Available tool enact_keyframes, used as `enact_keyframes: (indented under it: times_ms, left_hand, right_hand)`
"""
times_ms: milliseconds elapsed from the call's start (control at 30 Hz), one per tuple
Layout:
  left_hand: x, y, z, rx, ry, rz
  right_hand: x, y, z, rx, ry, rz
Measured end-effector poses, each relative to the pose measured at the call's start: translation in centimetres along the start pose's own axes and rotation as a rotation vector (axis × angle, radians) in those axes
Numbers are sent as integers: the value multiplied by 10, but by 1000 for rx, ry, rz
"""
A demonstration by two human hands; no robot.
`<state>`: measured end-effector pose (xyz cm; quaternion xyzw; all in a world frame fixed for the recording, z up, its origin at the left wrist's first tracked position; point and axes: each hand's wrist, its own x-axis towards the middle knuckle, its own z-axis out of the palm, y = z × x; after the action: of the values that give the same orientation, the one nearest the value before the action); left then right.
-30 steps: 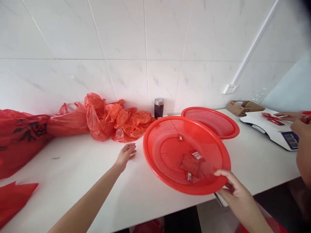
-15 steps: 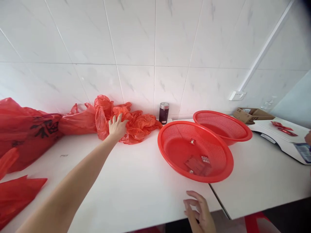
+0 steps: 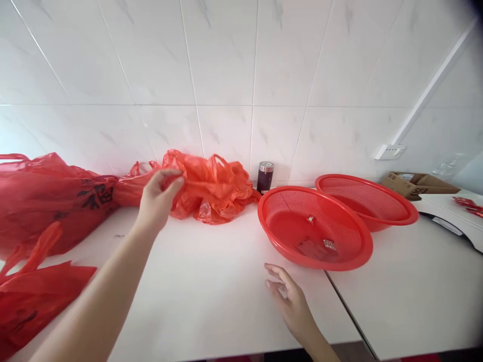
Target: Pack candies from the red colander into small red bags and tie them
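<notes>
My left hand [image 3: 159,196] pinches the edge of a thin red plastic bag [image 3: 209,187] between thumb and fingers. The bag is pulled up from a crumpled heap of red plastic bags [image 3: 222,210] lying against the wall, and where it ends within the heap I cannot tell. Low over the white table [image 3: 211,296], my right hand [image 3: 292,301] has its fingers apart and nothing in them. Just beyond it is a red perforated plastic basket [image 3: 283,221] with a few small packets at the bottom.
Filled red bags with black characters [image 3: 56,201] stand on the left. A dark cup with a silver lid [image 3: 265,177] is by the wall. To the right are a second red basket [image 3: 377,201], a cardboard box [image 3: 430,185] and a white scale [image 3: 441,211] with red packets.
My left hand has closed on a bag and drawn it up from the heap. My right hand has moved up and left over the table. The view has turned slightly left.
</notes>
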<state>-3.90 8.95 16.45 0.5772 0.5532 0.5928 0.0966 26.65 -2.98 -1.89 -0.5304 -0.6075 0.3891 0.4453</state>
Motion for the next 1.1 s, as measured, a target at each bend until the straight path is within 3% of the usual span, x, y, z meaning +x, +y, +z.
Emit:
enact_keyframes:
  times_ms: [200, 367, 433, 500, 667, 733, 967, 1033, 1100]
  left_hand:
    - [-124, -35, -7, -236, -296, -401]
    - [-175, -47, -8, -233, -446, -498]
    - [-181, -54, -13, -218, -417, -508]
    - [-182, -64, -21, -205, -340, -522]
    - [-180, -95, -49, -184, -80, -578]
    - [-179, -102, -54, -188, -18, -613]
    - [-165, -100, -49, -268, 64, -608]
    - [-162, -97, -47, -130, 57, -580]
    - [-166, -93, -40, 120, 1, -463]
  right_hand:
    - [20, -42, 15, 233, -28, -22]
    - [26, -36, 45, -16, -204, -164]
    - [25, -27, 55, -132, -251, -228]
    - [24, -22, 55, -134, -211, -209]
    - [24, -25, 28, 251, 118, -34]
    - [21, -28, 19, 363, 174, 1]
    - [7, -36, -3, 632, 320, 65]
    - [4, -40, -13, 714, 320, 85]
    - [1, -41, -20, 718, 306, 94]
